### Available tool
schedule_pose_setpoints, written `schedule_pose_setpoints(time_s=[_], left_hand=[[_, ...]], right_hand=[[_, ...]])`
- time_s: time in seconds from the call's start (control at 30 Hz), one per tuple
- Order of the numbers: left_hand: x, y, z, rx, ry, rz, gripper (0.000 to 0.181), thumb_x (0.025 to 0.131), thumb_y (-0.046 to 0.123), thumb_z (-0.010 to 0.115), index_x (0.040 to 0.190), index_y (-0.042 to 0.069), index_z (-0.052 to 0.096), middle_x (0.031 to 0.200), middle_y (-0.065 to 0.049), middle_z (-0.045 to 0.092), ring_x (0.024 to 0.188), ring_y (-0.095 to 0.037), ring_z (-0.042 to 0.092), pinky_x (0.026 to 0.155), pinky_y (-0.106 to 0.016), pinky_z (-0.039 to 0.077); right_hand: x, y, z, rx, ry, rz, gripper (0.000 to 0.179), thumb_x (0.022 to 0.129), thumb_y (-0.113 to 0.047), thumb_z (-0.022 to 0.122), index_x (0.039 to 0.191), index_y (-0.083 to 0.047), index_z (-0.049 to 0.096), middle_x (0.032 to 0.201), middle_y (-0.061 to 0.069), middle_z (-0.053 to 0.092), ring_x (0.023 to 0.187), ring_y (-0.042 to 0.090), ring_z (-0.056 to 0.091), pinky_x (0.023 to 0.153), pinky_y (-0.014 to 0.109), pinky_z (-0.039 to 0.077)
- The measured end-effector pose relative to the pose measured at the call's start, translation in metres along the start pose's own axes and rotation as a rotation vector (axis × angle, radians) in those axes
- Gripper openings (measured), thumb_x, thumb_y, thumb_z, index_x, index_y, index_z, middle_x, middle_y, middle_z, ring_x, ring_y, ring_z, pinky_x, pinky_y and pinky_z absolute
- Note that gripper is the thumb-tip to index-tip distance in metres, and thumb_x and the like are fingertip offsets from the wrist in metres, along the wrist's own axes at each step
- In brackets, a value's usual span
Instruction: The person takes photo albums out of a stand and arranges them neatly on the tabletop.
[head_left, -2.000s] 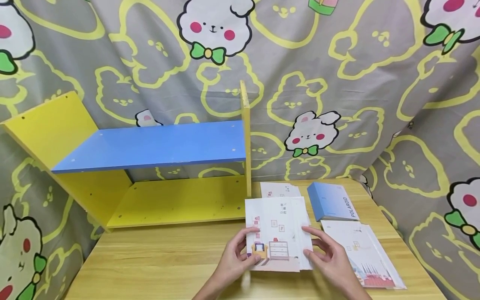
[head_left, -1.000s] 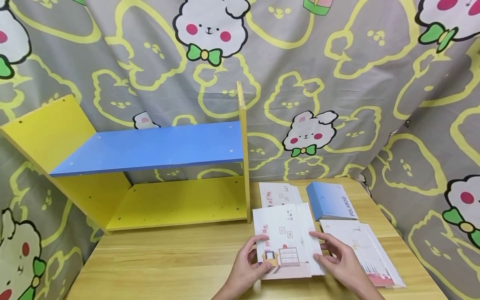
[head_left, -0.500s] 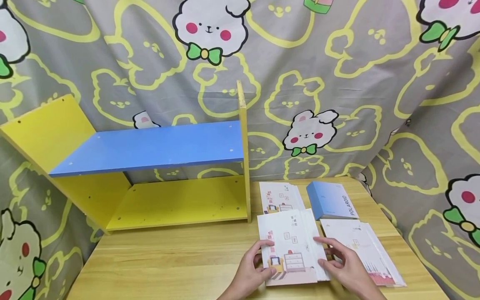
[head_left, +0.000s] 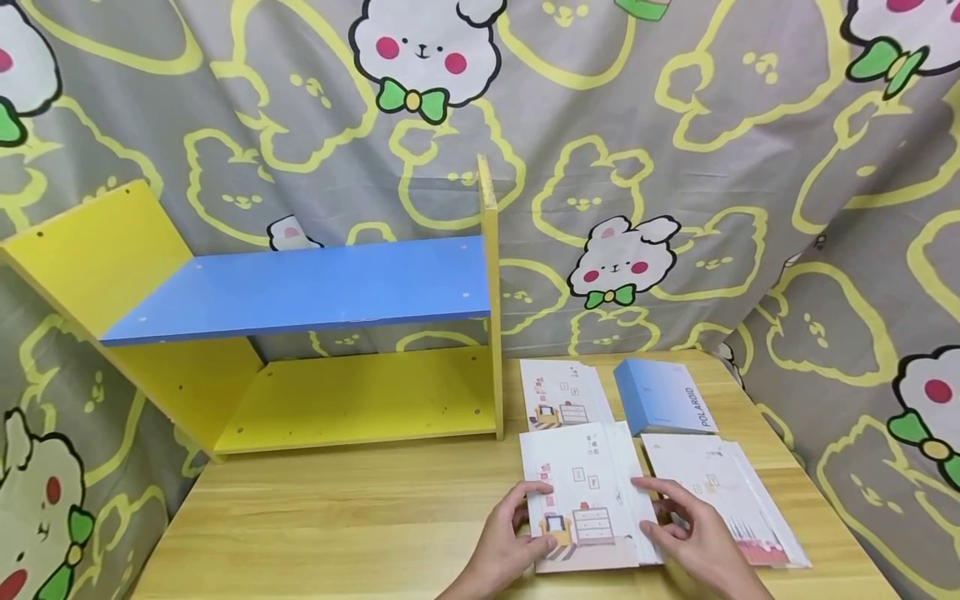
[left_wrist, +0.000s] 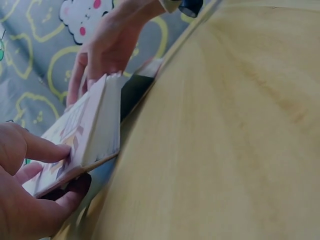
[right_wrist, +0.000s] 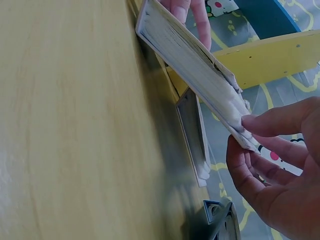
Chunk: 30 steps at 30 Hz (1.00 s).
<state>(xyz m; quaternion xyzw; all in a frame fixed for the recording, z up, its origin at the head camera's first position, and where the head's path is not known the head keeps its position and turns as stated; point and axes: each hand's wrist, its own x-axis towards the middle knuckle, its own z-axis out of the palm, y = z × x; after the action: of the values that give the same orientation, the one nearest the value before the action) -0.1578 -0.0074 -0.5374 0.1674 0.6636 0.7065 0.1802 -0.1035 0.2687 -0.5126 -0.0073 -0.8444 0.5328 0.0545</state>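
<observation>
Between both hands is a white photo album (head_left: 577, 467) with a drawn room, an armchair and drawers on its cover. My left hand (head_left: 510, 537) grips its left edge, thumb on the cover and fingers beneath, as the left wrist view shows. On the right edge, my right hand (head_left: 693, 533) pinches the cover between thumb and fingers. Seen edge-on in the right wrist view, the album (right_wrist: 192, 70) is thick with clear sleeves and held tilted above the table. A matching album (head_left: 566, 392) lies behind it, partly covered.
A third white album (head_left: 712, 483) lies right of the held one, beyond my right hand. Behind that is a blue album (head_left: 671, 400) marked POLAROID. A yellow and blue shelf (head_left: 322, 292) stands on the wooden table (head_left: 322, 517) at left, before a patterned curtain (head_left: 720, 208).
Both hands have carried the held album rightward and nearer to me, uncovering more of the album behind it. Over the last half second it has barely shifted.
</observation>
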Motion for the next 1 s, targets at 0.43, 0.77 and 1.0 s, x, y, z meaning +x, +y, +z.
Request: schedule_pose_setpoints(time_s=[0.43, 0.77, 1.0], left_hand=[[0.002, 0.000, 0.003, 0.019, -0.022, -0.007, 0.060, 0.080, -0.019, 0.073, 0.132, 0.008, 0.060, 0.124, -0.009, 0.060, 0.100, -0.017, 0.064, 0.080, -0.024, 0.060], [0.000, -0.004, 0.004, 0.061, -0.027, 0.030, 0.057, 0.081, -0.015, 0.075, 0.132, 0.005, 0.062, 0.126, -0.010, 0.055, 0.101, -0.018, 0.063, 0.080, -0.023, 0.060], [0.001, -0.004, 0.006, 0.081, -0.020, 0.002, 0.058, 0.079, -0.016, 0.075, 0.132, 0.006, 0.063, 0.125, -0.009, 0.055, 0.100, -0.020, 0.063, 0.078, -0.024, 0.060]], right_hand=[[0.000, 0.011, -0.003, -0.076, 0.044, -0.113, 0.046, 0.084, 0.005, 0.080, 0.127, -0.005, 0.069, 0.095, 0.002, 0.065, 0.070, 0.009, 0.053, 0.046, 0.025, 0.040], [-0.004, 0.014, -0.005, -0.147, 0.008, -0.167, 0.039, 0.086, 0.005, 0.078, 0.123, -0.006, 0.071, 0.087, -0.003, 0.061, 0.069, 0.007, 0.051, 0.049, 0.024, 0.042], [-0.004, 0.012, -0.006, -0.225, -0.012, -0.183, 0.036, 0.087, 0.001, 0.077, 0.122, -0.009, 0.070, 0.084, -0.010, 0.057, 0.067, 0.003, 0.049, 0.051, 0.022, 0.042]])
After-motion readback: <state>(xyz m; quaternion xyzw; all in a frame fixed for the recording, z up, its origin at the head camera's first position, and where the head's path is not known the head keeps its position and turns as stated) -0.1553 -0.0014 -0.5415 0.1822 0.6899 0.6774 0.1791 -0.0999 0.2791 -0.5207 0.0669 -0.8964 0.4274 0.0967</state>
